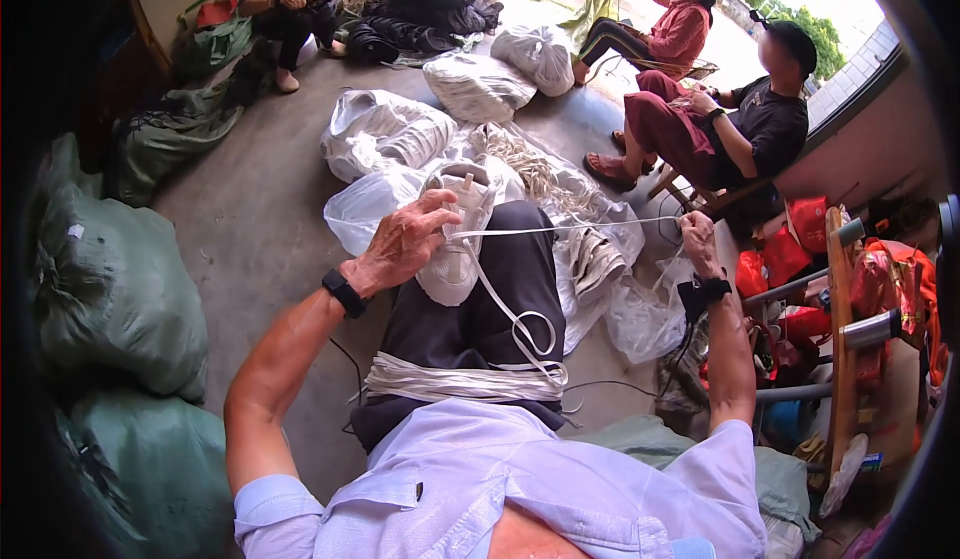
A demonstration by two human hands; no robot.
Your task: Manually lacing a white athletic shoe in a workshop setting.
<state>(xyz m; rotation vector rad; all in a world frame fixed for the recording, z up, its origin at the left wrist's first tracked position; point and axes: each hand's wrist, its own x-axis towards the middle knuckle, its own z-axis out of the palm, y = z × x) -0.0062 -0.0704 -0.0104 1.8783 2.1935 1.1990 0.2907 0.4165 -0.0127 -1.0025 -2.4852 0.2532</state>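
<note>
A white shoe [447, 277] rests on my thighs, its toe toward me. My left hand [405, 239] grips it from the left, fingers curled over the lacing area. A flat white shoelace [590, 226] runs taut from the shoe to my right hand [700, 242], which is closed on it out to the right. Another length of lace [520, 329] hangs from the shoe in loops down my lap. A bundle of white laces [450, 381] lies across my upper thighs. My left fingertips are partly hidden against the shoe.
White plastic bags [385, 134] and shoes [597, 259] lie on the floor ahead, with loose laces [520, 159]. Full green sacks [115, 284] stand at left. A wooden frame [838, 339] and red items [790, 244] crowd the right. Other people sit farther off.
</note>
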